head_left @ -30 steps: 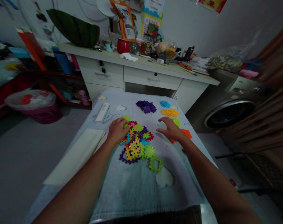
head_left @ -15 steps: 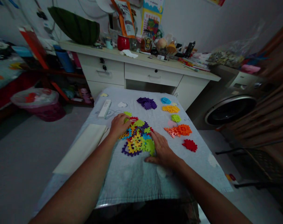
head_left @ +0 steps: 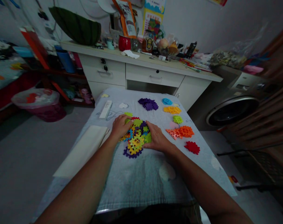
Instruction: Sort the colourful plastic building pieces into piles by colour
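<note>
A mixed pile of toothed plastic gear pieces in yellow, green, purple, blue and red lies mid-table between my hands. My left hand rests against the pile's left side, fingers loosely curved and thumb apart over the pieces. On the right side, my right hand cups the pile's edge with its thumb spread from the fingers. Neither hand lifts a piece. Sorted by colour beyond and to the right are purple gears, blue gears, yellow gears, green gears, orange gears and red gears.
A light cloth covers the table. At left lie a white box and a folded pale sheet. Behind stands a cluttered desk; a washing machine is at right, a pink bin at left.
My right hand has moved inward and up against the pile, covering and pushing its right-hand pieces leftward. My left hand has stayed nearly in place.
</note>
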Motion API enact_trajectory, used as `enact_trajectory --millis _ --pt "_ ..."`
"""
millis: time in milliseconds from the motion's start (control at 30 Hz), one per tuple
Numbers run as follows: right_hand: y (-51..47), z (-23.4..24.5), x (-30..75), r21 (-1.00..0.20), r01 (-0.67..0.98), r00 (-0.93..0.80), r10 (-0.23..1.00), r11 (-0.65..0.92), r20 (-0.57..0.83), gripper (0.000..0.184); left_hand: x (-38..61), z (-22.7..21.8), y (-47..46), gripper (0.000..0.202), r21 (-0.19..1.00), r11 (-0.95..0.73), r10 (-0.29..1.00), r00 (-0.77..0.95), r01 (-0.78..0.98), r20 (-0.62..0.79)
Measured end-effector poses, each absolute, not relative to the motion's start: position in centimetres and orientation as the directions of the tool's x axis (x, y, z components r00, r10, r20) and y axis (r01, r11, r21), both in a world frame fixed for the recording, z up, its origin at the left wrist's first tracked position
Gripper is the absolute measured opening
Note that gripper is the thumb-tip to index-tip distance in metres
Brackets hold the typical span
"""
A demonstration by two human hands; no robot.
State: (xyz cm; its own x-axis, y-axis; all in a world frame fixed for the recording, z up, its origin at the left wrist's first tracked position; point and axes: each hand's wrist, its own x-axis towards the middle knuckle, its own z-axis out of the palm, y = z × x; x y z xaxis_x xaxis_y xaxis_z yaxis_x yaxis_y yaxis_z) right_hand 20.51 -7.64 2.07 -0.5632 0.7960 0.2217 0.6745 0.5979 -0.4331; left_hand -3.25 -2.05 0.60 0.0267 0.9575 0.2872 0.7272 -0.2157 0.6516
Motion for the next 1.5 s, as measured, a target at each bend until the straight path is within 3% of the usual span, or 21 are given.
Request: enact_trajectory --millis 267,433,567,767,967,1100,1267,1500 --pt "-6.5 1.1 20.9 -0.573 0.622 -0.450 0.843 0.533 0.296 0.114 -3.4 0.2 -1.8 0.032 0.685 -0.219 0.958 0.020 0.695 0.286" --pt "-6.9 1.7 21.2 -0.496 0.666 -0.442 0.830 0.557 0.339 0.103 -3.4 0.2 -1.9 0.032 0.639 -0.223 0.953 0.026 0.736 0.303" --pt "-7.6 3.1 22.2 -0.425 0.755 -0.434 0.867 0.499 0.247 0.100 -3.0 0.5 -2.6 0.034 0.503 -0.236 0.941 0.067 0.831 0.331" --pt "-8.3 3.8 23.8 -0.459 0.779 -0.434 0.896 0.427 0.095 0.082 -2.6 1.1 -3.4 0.033 0.380 -0.274 0.914 0.116 0.884 0.389" --pt "-8.1 4.0 23.7 -0.553 0.755 -0.347 0.930 0.353 0.119 0.069 -2.5 1.3 -3.3 0.030 0.369 -0.337 0.874 0.142 0.866 0.465" --pt "-7.5 4.0 24.3 -0.570 0.763 -0.215 0.951 0.306 0.223 0.055 -2.4 1.5 -3.4 0.027 0.433 -0.356 0.871 0.126 0.828 0.475" --pt "-5.2 4.3 27.9 -0.386 0.882 -0.122 0.923 0.269 0.364 0.031 -2.3 2.0 -3.7 0.025 0.516 -0.336 0.893 0.093 0.788 0.440" --pt "-1.8 6.3 31.2 -0.051 0.998 0.050 0.987 -0.042 0.152 0.036 -2.2 2.7 -4.0 0.027 0.481 -0.300 0.916 0.107 0.824 0.387"
